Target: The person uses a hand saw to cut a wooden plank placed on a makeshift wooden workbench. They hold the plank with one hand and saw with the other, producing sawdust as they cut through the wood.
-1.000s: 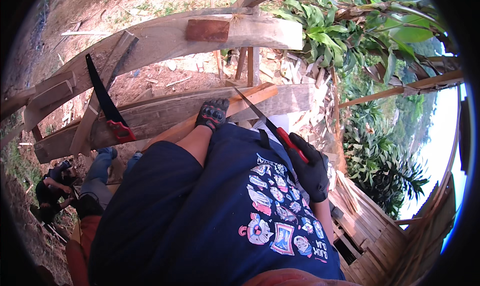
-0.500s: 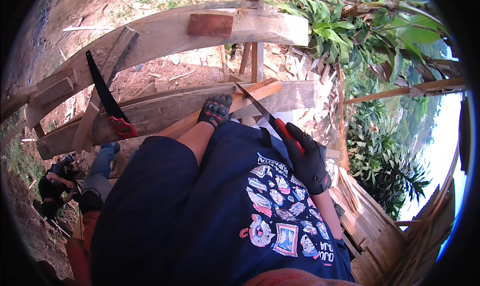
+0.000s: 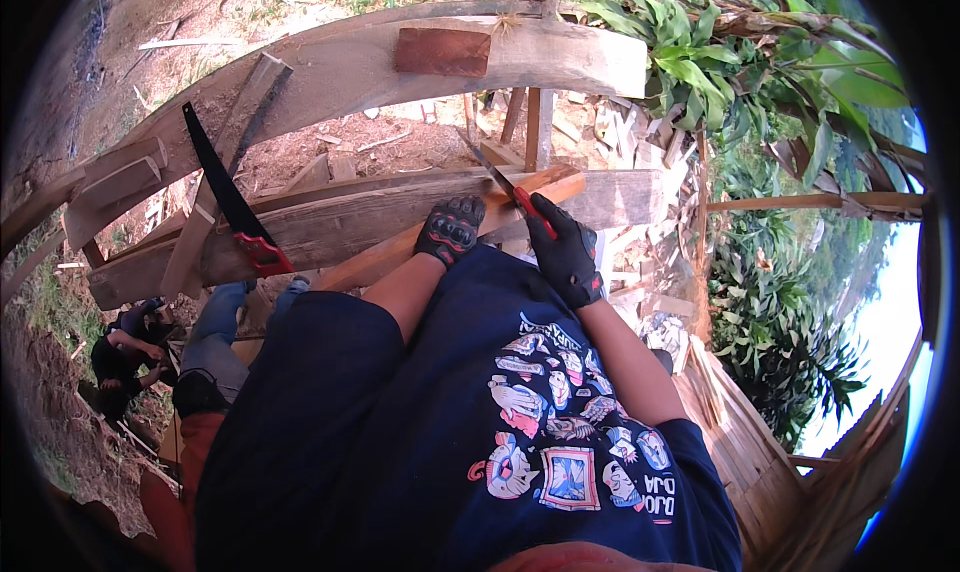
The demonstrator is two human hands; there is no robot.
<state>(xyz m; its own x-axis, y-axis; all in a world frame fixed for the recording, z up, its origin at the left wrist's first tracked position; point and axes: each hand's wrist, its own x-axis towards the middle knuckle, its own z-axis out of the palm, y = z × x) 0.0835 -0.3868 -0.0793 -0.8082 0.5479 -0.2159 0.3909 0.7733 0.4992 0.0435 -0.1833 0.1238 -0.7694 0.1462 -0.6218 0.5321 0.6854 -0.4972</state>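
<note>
Right hand (image 3: 567, 257) gripping saw (image 3: 510, 190), left hand (image 3: 450, 229) steadying plank (image 3: 400, 252)

Hands on the plank, saws at either side

The gloved left hand (image 3: 452, 228) rests on the slanted orange wooden plank (image 3: 400, 251); the gloved right hand (image 3: 567, 254), at its three o'clock, grips the red-handled knife (image 3: 508, 186); the black-bladed red-handled handsaw (image 3: 232, 206) leans at nine o'clock.

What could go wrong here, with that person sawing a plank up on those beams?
The left hand presses the plank close to the saw held by the right hand, so a slip might reach the glove. A second saw leans loose on the beam and could drop toward the person crouching below.
</note>
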